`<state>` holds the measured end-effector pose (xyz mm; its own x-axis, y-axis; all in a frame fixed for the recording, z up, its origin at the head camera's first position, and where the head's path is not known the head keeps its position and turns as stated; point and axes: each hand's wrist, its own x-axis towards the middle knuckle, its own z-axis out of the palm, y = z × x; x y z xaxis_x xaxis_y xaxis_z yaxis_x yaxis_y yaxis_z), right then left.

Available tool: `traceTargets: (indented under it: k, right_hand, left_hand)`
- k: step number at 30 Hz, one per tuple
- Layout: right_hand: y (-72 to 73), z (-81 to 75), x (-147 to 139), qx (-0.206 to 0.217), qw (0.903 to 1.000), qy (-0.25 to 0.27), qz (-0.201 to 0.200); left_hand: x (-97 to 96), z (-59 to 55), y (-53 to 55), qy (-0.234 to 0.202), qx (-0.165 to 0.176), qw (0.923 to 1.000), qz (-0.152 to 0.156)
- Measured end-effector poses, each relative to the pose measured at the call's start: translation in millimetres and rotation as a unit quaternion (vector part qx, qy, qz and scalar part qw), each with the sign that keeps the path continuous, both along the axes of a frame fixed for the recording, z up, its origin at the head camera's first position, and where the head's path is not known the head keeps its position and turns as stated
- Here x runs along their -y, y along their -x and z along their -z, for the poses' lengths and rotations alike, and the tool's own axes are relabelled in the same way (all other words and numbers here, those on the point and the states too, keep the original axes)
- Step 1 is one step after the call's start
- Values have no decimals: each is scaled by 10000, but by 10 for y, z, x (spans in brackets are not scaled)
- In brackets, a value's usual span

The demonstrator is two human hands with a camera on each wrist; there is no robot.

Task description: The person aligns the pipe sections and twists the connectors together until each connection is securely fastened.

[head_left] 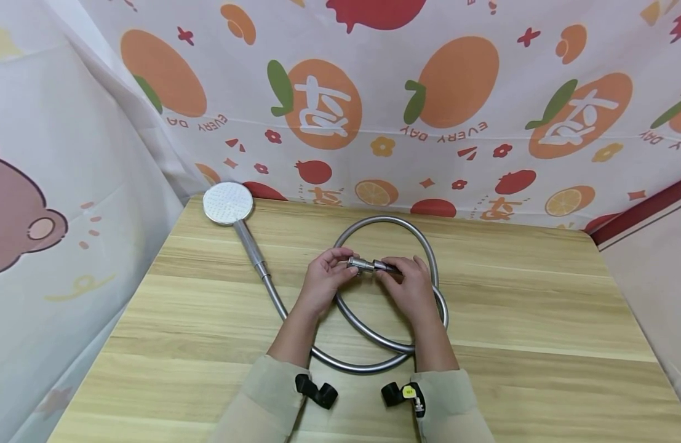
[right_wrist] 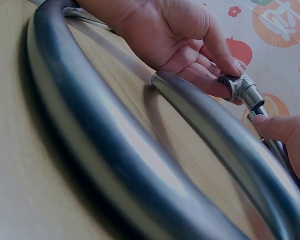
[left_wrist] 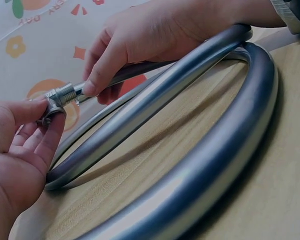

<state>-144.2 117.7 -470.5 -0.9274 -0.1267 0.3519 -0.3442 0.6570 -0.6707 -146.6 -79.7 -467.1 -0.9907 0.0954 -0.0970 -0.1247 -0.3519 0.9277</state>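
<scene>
- Head view: above the wooden table, the left hand pinches a metal fitting, and the right hand grips the hose end beside it. The grey hose loops below, running to a shower head at the far left corner.
- Left wrist view: the fitting's threaded side faces the hose end.
- Right wrist view: whether the two are joined, I cannot tell.

Silver fitting, threaded — held aloft; grey hose, looped, shiny
</scene>
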Motion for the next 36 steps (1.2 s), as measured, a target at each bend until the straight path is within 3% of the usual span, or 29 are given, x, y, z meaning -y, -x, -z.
traceTargets:
  k: [8, 15, 27, 36]
  right_hand:
    - [-5, -10, -5, 9, 9999, -31, 116]
    - [13, 8, -8, -307, 9995, -11, -29]
    - [4, -13, 0, -255, 9994, 91, -214]
    - [-3, -19, 8, -450, 9988, 68, -156]
  left_hand:
    - [1, -16, -1, 60, 113, 9997, 201]
    - [-6, -17, 1, 104, 273, 9994, 180]
    - [-6, -13, -1, -26, 166, 9997, 156]
    - [16, 5, 24, 8, 193, 9995, 249]
